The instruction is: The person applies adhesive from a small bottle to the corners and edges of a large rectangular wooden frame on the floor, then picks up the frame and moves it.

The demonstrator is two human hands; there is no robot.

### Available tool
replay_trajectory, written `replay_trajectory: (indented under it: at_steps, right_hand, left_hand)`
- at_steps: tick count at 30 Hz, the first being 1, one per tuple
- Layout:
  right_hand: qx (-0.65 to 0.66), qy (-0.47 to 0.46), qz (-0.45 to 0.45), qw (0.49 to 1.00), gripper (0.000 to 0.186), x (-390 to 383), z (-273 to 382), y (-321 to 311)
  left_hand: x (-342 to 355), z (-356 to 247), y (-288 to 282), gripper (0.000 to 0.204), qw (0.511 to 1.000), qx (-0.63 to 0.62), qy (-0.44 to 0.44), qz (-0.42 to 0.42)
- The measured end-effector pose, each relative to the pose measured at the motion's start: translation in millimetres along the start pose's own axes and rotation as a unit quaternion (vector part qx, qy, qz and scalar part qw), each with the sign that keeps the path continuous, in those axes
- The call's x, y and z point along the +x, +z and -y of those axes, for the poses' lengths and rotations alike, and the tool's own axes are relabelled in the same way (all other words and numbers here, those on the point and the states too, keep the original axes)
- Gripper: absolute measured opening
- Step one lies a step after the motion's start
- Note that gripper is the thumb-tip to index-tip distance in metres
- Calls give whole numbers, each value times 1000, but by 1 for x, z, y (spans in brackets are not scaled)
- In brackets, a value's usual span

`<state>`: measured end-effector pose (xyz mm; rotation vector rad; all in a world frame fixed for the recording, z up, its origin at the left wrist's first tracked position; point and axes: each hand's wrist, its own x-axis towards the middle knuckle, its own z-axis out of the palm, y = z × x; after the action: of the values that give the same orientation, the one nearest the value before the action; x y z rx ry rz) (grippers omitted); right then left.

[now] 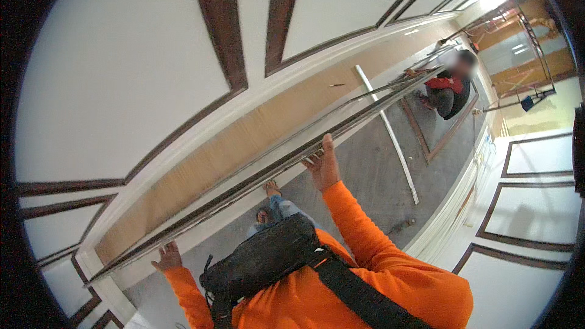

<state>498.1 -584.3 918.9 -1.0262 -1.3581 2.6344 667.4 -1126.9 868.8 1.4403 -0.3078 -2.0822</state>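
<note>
A long dark strip, like wooden moulding [244,187], runs diagonally from the lower left toward the upper right, with a pale edge along its underside. My right hand [323,167] grips it near the middle, thumb up along the near side and fingers curled beneath. Toward the strip's lower-left end, my left hand [168,256] holds its near edge with the fingertips; part of those fingers is hidden behind the strip. At the far end another person [450,88] in red sleeves crouches beside the strip.
A white bar [388,134] lies across the grey floor [359,192], passing under the strip. Beyond it rests a brown frame [418,137]. White wall panels [128,73] with dark trim rise at left and right. Metal scaffolding [536,42] stands far right. A black bag [262,256] hangs on my front.
</note>
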Motion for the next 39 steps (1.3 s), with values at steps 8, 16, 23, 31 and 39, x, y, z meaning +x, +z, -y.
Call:
replay_trajectory:
  at_steps: [8,16,23,31,39]
  right_hand:
    - [142,36,21,989,93,25,-8,0]
    - [192,23,16,981,89,32,-2,14]
    - [185,21,16,982,104,39,4,10]
    - [193,48,-27,980,113,57,23,-50]
    - [147,-12,117,982,124,-116,-22,3]
  left_hand:
    - [144,-115,-32,98,986,-5,130,107]
    - [137,-147,-40,78,991,-8,123,45]
    - [100,-142,3,71,996,3,94,1]
    - [68,-194,-1,78,984,-5,81,158]
    - [25,-269,-78,79,957,3,217,192]
